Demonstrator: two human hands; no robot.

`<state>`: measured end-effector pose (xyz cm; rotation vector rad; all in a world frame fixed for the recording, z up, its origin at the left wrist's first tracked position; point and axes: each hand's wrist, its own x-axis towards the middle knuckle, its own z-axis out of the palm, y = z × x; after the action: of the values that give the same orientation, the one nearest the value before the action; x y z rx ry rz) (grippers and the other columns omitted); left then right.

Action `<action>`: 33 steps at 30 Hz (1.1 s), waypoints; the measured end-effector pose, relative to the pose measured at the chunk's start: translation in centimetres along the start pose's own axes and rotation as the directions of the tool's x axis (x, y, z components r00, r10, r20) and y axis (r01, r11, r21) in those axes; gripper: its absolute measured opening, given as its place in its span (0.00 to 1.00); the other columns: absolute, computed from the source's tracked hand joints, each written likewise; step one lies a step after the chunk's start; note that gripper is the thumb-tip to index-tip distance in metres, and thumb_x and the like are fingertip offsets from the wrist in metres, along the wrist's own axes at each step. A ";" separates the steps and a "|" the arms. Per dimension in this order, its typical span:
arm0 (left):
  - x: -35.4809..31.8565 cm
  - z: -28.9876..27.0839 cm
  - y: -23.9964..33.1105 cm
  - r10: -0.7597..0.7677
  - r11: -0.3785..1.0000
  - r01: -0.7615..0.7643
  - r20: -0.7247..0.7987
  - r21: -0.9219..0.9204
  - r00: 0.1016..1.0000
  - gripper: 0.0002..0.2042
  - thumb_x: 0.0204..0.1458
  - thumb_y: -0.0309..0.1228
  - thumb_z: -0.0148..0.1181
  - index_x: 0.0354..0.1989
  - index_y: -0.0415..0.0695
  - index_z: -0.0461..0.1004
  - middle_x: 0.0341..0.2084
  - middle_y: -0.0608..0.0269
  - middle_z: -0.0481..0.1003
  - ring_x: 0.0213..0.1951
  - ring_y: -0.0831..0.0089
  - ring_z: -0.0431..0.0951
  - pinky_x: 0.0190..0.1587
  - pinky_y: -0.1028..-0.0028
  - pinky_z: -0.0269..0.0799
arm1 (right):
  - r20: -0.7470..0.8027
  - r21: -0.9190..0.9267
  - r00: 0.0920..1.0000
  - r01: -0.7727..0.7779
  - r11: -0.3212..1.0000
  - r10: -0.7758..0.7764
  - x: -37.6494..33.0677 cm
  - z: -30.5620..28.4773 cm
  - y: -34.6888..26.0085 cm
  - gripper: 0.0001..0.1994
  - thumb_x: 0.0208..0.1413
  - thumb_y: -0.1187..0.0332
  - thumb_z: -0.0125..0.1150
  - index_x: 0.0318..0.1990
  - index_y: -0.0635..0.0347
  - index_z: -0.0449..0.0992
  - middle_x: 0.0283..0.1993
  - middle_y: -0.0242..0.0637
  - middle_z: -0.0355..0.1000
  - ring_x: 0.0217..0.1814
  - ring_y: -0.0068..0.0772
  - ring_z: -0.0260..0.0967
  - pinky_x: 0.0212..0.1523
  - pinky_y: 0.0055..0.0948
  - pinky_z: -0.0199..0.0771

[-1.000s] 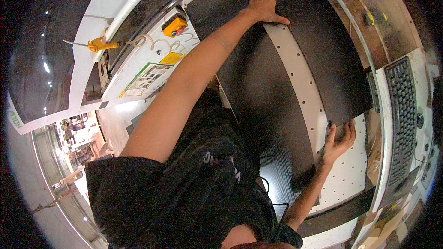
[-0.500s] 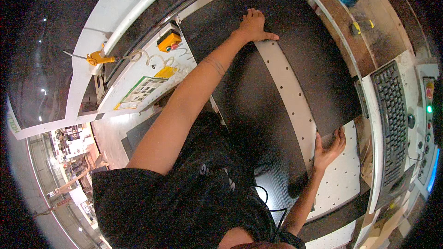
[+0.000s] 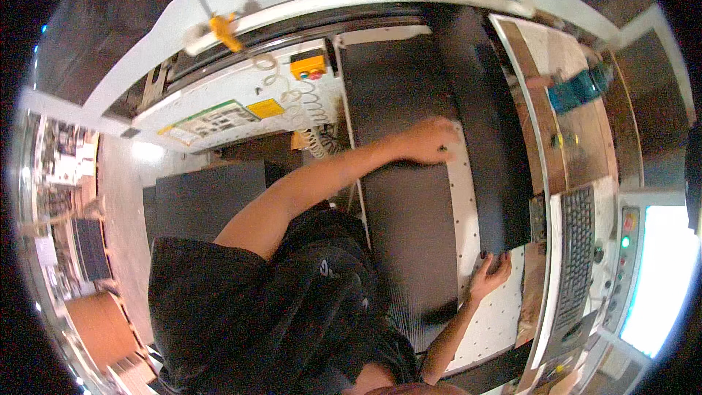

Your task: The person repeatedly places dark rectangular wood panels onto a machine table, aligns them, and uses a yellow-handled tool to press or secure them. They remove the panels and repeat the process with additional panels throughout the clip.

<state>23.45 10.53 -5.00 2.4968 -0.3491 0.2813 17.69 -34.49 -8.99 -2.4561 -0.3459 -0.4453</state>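
Note:
Two dark flat panels lie on a white machine bed (image 3: 468, 208) dotted with small holes, and a strip of the bed shows between them. My left hand (image 3: 430, 140) is over the far part of that strip, beside the left panel (image 3: 409, 227); motion smears its fingers. At the near edge of the right panel (image 3: 497, 175), my right hand (image 3: 490, 278) has its thumb and fingers apart, with the fingertips touching the edge. Whether any fingertips reach under this panel is hidden.
To the right are a black keyboard (image 3: 576, 256), a lit screen (image 3: 662, 278) and a blue-green container (image 3: 578, 91). At the far left, a yellow control box (image 3: 308, 66) and a yellow air gun (image 3: 224, 31) with a coiled hose sit along the white machine frame.
My view has turned. My left hand has come away from the strip's far end, nearer to me. My right hand stays by the right panel's near edge.

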 end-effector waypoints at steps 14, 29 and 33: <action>-22.5 -25.2 0.9 -0.058 0.813 0.576 -0.972 0.085 0.226 0.21 0.56 0.34 0.67 0.55 0.39 0.74 0.53 0.48 0.75 0.57 0.49 0.72 0.62 0.53 0.63 | 0.220 -0.019 0.948 -0.232 0.972 0.231 0.0 -1.5 0.1 0.31 0.63 0.58 0.65 0.66 0.73 0.67 0.72 0.60 0.60 0.74 0.57 0.57 0.73 0.48 0.56; -19.5 -31.8 5.2 -0.490 0.709 0.697 -0.785 -0.106 0.379 0.26 0.66 0.56 0.49 0.40 0.43 0.81 0.24 0.46 0.79 0.27 0.49 0.82 0.29 0.54 0.74 | 0.476 0.692 0.733 0.029 0.722 -0.486 1.9 1.8 -36.7 0.28 0.63 0.74 0.60 0.71 0.57 0.64 0.74 0.46 0.61 0.64 0.41 0.70 0.64 0.37 0.70; -19.5 -21.1 9.0 -0.406 0.914 0.343 -0.527 -0.217 0.747 0.18 0.65 0.47 0.54 0.48 0.44 0.78 0.34 0.46 0.81 0.35 0.45 0.83 0.38 0.50 0.78 | 0.410 0.684 0.770 0.095 0.723 -0.489 -0.6 3.5 -41.3 0.38 0.62 0.77 0.59 0.77 0.58 0.49 0.80 0.47 0.45 0.75 0.46 0.57 0.72 0.41 0.59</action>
<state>-0.30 19.46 11.28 2.1781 0.3762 0.7841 3.66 -0.30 9.77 -1.7877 -1.0000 0.2870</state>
